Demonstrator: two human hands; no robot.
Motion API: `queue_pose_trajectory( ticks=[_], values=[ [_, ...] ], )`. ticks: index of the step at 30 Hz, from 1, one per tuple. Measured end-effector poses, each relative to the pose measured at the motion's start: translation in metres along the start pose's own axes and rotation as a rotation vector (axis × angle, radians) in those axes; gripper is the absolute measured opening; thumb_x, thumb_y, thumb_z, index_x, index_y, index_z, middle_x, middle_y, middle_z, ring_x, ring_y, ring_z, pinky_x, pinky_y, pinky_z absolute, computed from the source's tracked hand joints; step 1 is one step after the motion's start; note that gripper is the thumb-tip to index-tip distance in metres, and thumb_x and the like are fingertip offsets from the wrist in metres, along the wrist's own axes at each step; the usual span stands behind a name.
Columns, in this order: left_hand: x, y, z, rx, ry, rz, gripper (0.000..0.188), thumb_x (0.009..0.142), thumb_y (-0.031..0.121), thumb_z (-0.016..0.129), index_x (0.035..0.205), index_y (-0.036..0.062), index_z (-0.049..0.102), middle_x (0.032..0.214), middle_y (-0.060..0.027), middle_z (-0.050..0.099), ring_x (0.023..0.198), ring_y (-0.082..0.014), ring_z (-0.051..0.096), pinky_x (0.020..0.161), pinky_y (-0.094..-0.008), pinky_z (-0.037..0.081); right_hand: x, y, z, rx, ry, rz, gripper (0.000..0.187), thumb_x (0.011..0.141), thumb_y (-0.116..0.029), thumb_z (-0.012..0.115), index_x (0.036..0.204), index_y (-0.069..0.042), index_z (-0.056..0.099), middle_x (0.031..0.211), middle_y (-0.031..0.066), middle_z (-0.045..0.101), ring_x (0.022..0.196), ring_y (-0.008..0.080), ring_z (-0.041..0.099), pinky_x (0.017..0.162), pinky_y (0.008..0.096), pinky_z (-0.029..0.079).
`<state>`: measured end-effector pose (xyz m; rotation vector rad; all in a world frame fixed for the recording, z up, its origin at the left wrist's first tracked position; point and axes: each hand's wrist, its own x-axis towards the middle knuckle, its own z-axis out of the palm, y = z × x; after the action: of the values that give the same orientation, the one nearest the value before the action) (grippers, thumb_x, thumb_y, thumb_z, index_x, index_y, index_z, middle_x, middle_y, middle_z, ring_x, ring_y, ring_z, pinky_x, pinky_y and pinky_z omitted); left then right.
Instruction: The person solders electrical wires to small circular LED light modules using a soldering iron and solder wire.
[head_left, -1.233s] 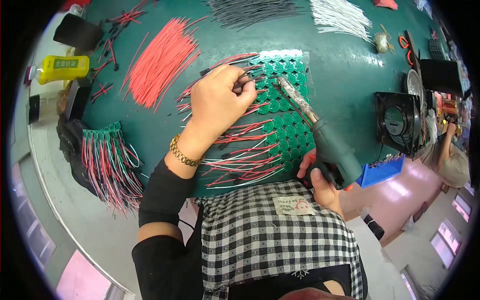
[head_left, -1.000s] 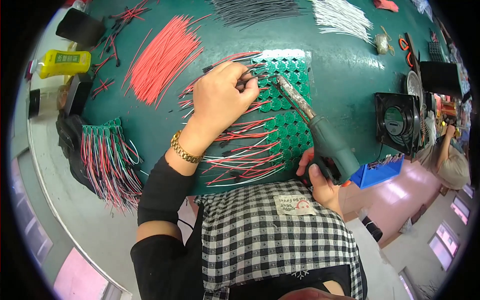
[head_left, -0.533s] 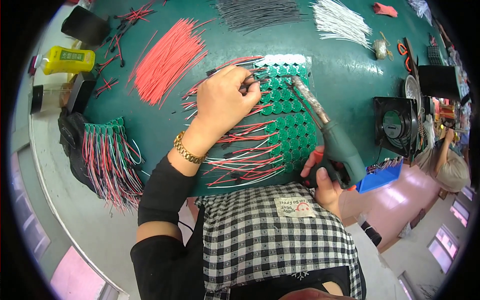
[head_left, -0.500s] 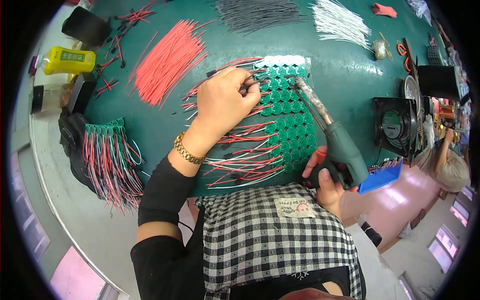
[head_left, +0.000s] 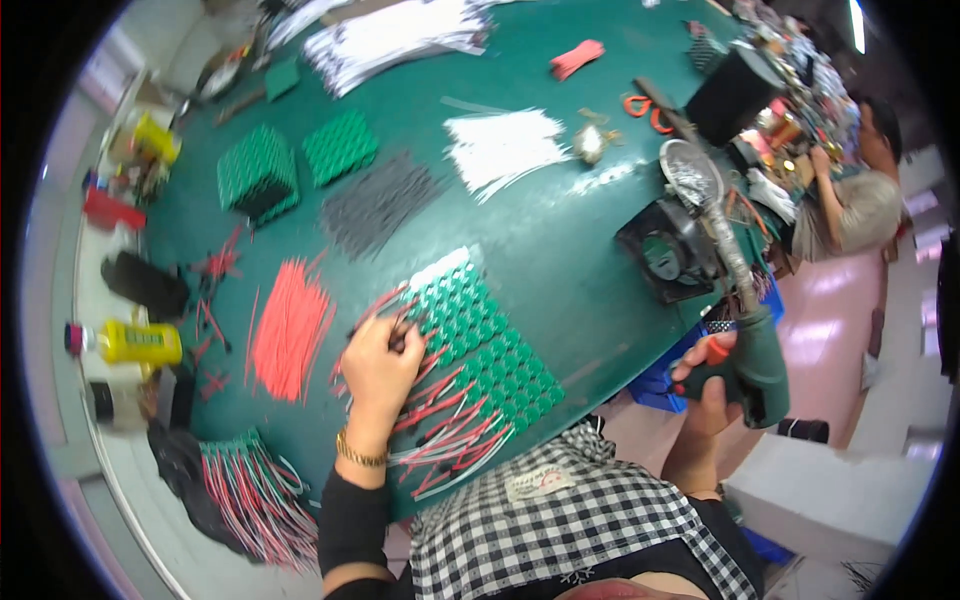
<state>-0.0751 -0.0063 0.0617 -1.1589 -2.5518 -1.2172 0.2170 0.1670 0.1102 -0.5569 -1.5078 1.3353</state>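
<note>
My left hand (head_left: 375,365) is closed in a pinch on dark wires, at the left edge of a panel of round green circuit boards (head_left: 490,345). Red, black and white wires (head_left: 445,430) trail from that edge, below my hand. My right hand (head_left: 712,395) grips a dark green soldering gun (head_left: 762,370) with an orange-red trigger, off the right side of the table. Its long metal barrel points up at a round metal dish (head_left: 690,172); whether the tip touches the dish is unclear.
Bundles of red (head_left: 290,330), grey-black (head_left: 380,205) and white wires (head_left: 507,150) lie on the green table. Stacked green boards (head_left: 258,172) stand far left. A black fan (head_left: 665,250) and orange-handled scissors (head_left: 648,112) are right. A person (head_left: 850,205) works beyond.
My right hand has swung the soldering gun away from the panel, right and up to the metal dish. The left hand stays at the panel's wire edge. The view has turned and shifted.
</note>
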Motion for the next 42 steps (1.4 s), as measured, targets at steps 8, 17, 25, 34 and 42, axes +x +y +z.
queue_pose_trajectory(
  ticks=[8, 17, 25, 34, 42],
  values=[
    [-0.004, 0.001, 0.001, 0.023, -0.033, -0.001, 0.014, 0.071, 0.006, 0.067, 0.068, 0.0008, 0.055, 0.063, -0.0083, 0.055, 0.053, -0.0203, 0.054, 0.051, -0.0308, 0.044, 0.063, 0.011, -0.062, 0.051, 0.069, -0.424, 0.045, 0.086, -0.026, 0.058, 0.122, -0.001, 0.044, 0.089, 0.0088, 0.052, 0.07, 0.0148, 0.053, 0.06, 0.0256, 0.045],
    [0.006, 0.0, 0.01, 0.043, -0.043, 0.007, 0.014, 0.072, 0.005, 0.067, 0.069, -0.0003, 0.055, 0.064, -0.0086, 0.056, 0.052, -0.0181, 0.054, 0.051, -0.0309, 0.045, 0.085, 0.062, -0.086, -0.261, 0.301, -0.15, 0.016, 0.083, -0.009, 0.062, 0.092, 0.003, 0.059, 0.068, 0.0031, 0.06, 0.051, 0.009, 0.056, 0.046, 0.0226, 0.043],
    [-0.005, -0.012, 0.006, 0.132, 0.005, 0.098, 0.009, 0.07, 0.01, 0.065, 0.074, 0.0042, 0.06, 0.07, -0.0107, 0.061, 0.06, -0.024, 0.061, 0.056, -0.0331, 0.048, 0.021, 0.058, -0.052, 0.109, 0.216, -0.061, 0.031, 0.089, -0.011, 0.05, 0.117, 0.002, 0.048, 0.082, 0.0069, 0.054, 0.06, 0.0122, 0.053, 0.055, 0.0247, 0.046],
    [-0.003, 0.0, 0.002, 0.129, 0.011, 0.018, 0.01, 0.07, 0.013, 0.066, 0.071, 0.0055, 0.059, 0.067, -0.0076, 0.059, 0.057, -0.023, 0.059, 0.053, -0.0334, 0.047, -0.058, 0.043, 0.018, 0.417, -0.108, 0.311, 0.04, 0.085, -0.021, 0.054, 0.116, 0.0, 0.041, 0.072, 0.0112, 0.052, 0.051, 0.0175, 0.053, 0.048, 0.027, 0.046],
    [-0.005, -0.008, 0.005, 0.09, -0.036, 0.006, 0.011, 0.071, 0.015, 0.066, 0.071, 0.0059, 0.058, 0.068, -0.0077, 0.059, 0.06, -0.0255, 0.059, 0.054, -0.0355, 0.047, -0.042, 0.041, 0.056, 0.512, -0.238, 0.573, 0.038, 0.084, -0.015, 0.056, 0.116, 0.002, 0.044, 0.075, 0.0119, 0.055, 0.056, 0.0187, 0.057, 0.052, 0.0282, 0.048]
  ],
)
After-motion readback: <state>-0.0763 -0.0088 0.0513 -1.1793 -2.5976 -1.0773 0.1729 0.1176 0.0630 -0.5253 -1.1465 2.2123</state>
